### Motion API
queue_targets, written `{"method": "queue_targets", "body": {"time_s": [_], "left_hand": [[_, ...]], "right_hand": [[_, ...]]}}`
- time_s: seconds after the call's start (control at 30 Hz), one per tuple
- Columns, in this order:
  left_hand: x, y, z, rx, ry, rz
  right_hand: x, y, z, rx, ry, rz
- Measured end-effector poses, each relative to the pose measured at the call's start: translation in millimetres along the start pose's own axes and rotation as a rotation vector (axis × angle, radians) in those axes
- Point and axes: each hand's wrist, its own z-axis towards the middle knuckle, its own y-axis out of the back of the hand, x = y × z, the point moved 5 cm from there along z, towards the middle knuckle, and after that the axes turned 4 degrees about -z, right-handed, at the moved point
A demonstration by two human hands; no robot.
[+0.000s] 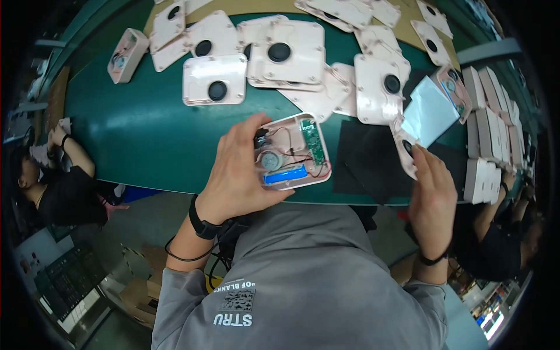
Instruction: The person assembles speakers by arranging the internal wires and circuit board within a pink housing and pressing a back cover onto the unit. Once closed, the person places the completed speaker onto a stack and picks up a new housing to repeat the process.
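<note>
My left hand (pixel 230 160) grips an open pale pink plastic housing (pixel 322 134) by its left side, tilted above the table's near edge. Inside the housing are a green circuit board (pixel 313 143), a blue cylindrical battery (pixel 285 174), a round grey part (pixel 270 160) and thin red and black wires. My right hand (pixel 433 189) pinches the lower edge of a pale pink cover (pixel 400 135), seen almost edge-on, with a black round piece on it. The thumb of that hand is mostly hidden. Behind that cover lies a light blue sheet (pixel 431 111).
Several pink covers with black discs (pixel 214 80) lie across the back of the green table (pixel 128 137). Black mats (pixel 361 157) lie between my hands. Stacked white boxes (pixel 482 181) stand at right. Another open housing (pixel 127 55) is far left. Other people sit at both sides.
</note>
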Motion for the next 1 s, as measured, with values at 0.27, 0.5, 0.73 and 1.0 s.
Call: {"method": "queue_targets", "body": {"time_s": [0.27,0.5,0.73,1.0], "left_hand": [[-29,-57,22,0.123,-0.174,0.029],[-23,-79,20,-0.015,-0.233,-0.105],[-30,-74,18,-0.011,-0.281,-0.091],[-16,-81,18,-0.084,-0.217,-0.111]], "right_hand": [[10,-78,-21,-0.003,-0.123,-0.045],[46,-45,31,-0.151,0.064,0.543],[74,-62,41,-0.14,0.165,0.496],[67,-66,24,-0.065,0.295,0.445]]}}
